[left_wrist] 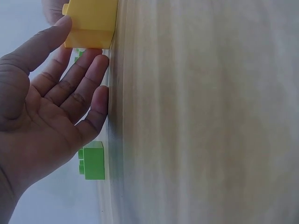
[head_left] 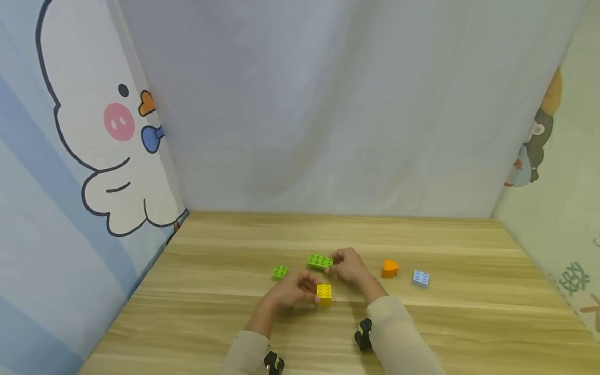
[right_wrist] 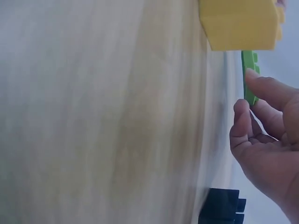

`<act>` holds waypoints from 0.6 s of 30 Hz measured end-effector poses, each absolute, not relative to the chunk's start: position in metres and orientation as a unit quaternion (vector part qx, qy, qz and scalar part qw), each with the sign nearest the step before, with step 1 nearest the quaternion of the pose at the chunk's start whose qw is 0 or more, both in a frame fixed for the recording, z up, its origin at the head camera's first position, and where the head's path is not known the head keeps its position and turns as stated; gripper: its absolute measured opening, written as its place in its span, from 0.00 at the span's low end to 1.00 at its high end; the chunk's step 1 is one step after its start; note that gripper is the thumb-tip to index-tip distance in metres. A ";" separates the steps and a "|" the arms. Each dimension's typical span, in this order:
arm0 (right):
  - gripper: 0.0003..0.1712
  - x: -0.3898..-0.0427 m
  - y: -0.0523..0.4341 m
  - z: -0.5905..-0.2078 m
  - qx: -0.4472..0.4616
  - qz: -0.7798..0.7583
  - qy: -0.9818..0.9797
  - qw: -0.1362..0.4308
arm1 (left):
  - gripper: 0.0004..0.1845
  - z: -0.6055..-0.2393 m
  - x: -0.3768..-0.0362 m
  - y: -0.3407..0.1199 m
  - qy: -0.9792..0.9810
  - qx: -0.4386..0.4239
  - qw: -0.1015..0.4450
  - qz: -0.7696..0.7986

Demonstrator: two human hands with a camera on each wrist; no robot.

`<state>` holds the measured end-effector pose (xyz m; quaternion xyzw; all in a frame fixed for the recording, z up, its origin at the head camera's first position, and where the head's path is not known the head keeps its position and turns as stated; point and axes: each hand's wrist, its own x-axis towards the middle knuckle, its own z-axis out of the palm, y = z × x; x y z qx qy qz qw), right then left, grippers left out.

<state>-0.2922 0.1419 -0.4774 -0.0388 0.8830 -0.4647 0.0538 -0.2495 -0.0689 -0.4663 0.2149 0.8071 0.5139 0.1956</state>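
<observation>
My left hand [head_left: 292,289] holds a yellow two-by-two brick [head_left: 324,296] by its left side, thumb at the near edge and fingers behind. The left wrist view shows the thumb against that yellow brick [left_wrist: 91,23], with the little finger off it. Farther back, my right hand [head_left: 349,266] pinches the right end of a long green brick [head_left: 320,261], studs up. Its thumb lies on the near face of the green brick [right_wrist: 249,77] in the right wrist view. A small green brick [head_left: 280,272] sits on the table, left of the long one and behind my left hand.
To the right of my right hand lie an orange piece [head_left: 389,269] and a light blue two-by-two brick [head_left: 420,278]. A dark-looking studded brick [right_wrist: 222,205] shows low in the right wrist view. A grey curtain [head_left: 328,114] hangs behind the wooden table [head_left: 225,234].
</observation>
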 end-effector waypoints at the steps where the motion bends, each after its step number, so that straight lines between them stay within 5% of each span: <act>1: 0.19 -0.292 0.142 -0.477 -0.036 -0.471 0.880 0.052 | 0.15 -0.467 -0.249 -0.069 0.807 0.214 0.196 0.514; 18: 0.19 -0.279 0.149 -0.476 -0.037 -0.523 0.851 0.030 | 0.17 -0.464 -0.249 -0.068 0.811 0.195 0.198 0.514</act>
